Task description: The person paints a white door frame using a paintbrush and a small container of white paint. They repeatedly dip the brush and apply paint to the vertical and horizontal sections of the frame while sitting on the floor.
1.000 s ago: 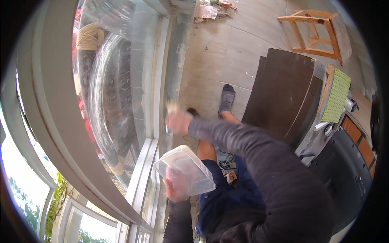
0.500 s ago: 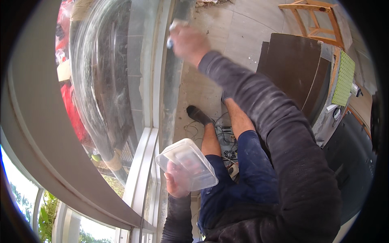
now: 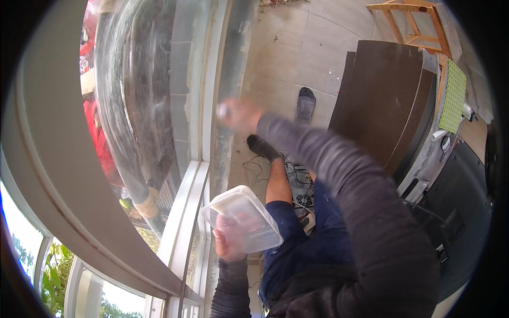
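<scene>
Room: tiled floor (image 3: 313, 47) at the top middle, big window (image 3: 143, 106) on the left of the picture.
Window frame: white strip (image 3: 233, 79) going up the middle, dusty and grey.
Left hand (image 3: 228, 241): low in the middle, closed around a clear plastic tub (image 3: 244, 217), held under it, tipped on a slant, close to the body so it is easy to reach.
Right hand (image 3: 238, 114): upper middle, blurry, up against the window frame. Looks closed on something small and pale, but too blurry to tell what.
Hands: well apart, one high, one low.
Feet: dark socks (image 3: 305, 103) on the floor, one foot nearer the frame.
Right side: brown board (image 3: 382, 100) leaning, wooden stool (image 3: 411, 21) at the top right.
</scene>
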Motion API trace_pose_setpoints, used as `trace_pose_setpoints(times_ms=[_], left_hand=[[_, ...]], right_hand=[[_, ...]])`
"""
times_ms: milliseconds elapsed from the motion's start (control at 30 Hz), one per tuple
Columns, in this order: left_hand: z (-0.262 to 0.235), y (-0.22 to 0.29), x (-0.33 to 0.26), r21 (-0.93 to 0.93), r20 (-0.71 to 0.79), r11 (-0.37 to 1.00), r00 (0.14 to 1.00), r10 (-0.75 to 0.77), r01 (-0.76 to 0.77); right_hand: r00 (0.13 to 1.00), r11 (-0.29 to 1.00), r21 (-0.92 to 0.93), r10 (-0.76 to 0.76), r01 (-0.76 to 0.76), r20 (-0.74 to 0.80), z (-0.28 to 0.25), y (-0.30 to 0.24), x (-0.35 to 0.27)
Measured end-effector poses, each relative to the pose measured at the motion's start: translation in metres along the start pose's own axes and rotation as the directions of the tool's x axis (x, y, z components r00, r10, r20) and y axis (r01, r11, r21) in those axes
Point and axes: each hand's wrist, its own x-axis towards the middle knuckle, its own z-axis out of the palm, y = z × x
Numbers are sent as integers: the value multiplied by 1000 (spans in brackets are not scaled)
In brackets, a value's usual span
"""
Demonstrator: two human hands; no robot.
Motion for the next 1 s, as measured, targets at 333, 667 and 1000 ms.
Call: trace_pose_setpoints(times_ms=[333, 667, 1000], left_hand=[[28, -11, 16, 73, 90, 997, 996, -9, 2], [15, -7, 15, 95, -26, 993, 997, 75, -72], [46, -7, 34, 153, 115, 988, 993, -5, -13]], right_hand=[[867, 753, -577, -476, 315, -148, -39, 20, 25], [988, 990, -47, -125, 130, 95, 93, 44, -56], [640, 990, -79, -134, 113, -757, -88, 60, -31]])
